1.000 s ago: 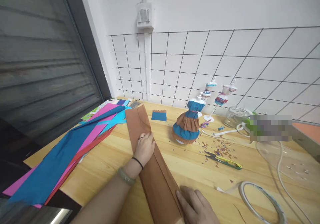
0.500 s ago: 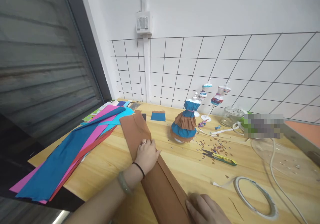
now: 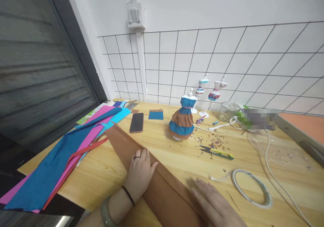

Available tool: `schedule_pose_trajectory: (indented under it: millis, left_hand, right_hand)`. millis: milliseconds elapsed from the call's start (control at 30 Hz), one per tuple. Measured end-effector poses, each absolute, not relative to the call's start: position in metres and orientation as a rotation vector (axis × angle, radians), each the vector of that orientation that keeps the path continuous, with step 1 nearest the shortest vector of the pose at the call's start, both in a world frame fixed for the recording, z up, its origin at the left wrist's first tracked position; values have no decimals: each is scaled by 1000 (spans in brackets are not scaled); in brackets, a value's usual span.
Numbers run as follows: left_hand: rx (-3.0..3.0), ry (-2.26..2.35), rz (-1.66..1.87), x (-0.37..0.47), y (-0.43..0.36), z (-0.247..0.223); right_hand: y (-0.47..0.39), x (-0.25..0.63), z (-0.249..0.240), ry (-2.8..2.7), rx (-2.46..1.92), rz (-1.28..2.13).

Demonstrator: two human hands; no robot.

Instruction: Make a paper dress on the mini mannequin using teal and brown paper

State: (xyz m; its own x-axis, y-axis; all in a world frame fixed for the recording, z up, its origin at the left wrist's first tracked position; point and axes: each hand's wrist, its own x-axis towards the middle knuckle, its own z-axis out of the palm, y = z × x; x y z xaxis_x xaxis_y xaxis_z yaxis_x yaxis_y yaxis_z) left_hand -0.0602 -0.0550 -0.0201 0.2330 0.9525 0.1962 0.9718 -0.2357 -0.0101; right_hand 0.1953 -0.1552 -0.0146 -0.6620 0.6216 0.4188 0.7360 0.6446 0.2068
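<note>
A long folded strip of brown crepe paper (image 3: pixel 167 196) lies slantwise on the table in front of me. My left hand (image 3: pixel 141 169) rests on its middle, fingers laid over the paper and the thumb apart. Along the strip's right edge, my right hand (image 3: pixel 215 201) lies with its fingers stretched out, touching the paper near the bottom of the view. Beyond stands a small dress form (image 3: pixel 186 114) in a tiered blue and brown crepe paper dress. A black phone (image 3: pixel 136 122) and a small blue piece with a jagged brown edge (image 3: pixel 156 114) lie behind the strip.
Blue, pink and red crepe sheets (image 3: pixel 60 159) are heaped at left. On the right are yellow thread snips (image 3: pixel 217 152), a roll of white tape (image 3: pixel 250 188), paper scraps (image 3: pixel 216 141), a cable (image 3: pixel 273 173) and a glass jar (image 3: pixel 227 110). Two more dress forms (image 3: pixel 215 93) stand behind.
The brown strip has swung to the left at its far end, uncovering the phone. My left hand has moved left with it. My right hand has spread its fingers flatter. The view has shifted slightly.
</note>
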Motion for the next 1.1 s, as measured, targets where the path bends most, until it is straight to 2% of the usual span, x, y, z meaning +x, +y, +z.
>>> schedule_pose_trajectory:
  millis: [100,233,433,633,1100]
  left_hand:
    - [-2358,-1843,-229,-60,-56,-22]
    - [-2377,-1841,-240,-61,-56,-21]
    - [-2431,-1910,-369,-70,-48,-21]
    - [-2440,-2115,-603,-90,-25,-17]
    - [-1925,-3018,-1354,-163,67,-2]
  right_hand:
    - [-143,159,-18,-2469,-1004,-672]
    - [-135,132,-32,-2470,-1012,-683]
    - [-140,138,-57,-2487,-1003,-729]
    - [-140,139,-57,-2458,-964,-771]
    - [-131,144,-72,-2423,-873,-817]
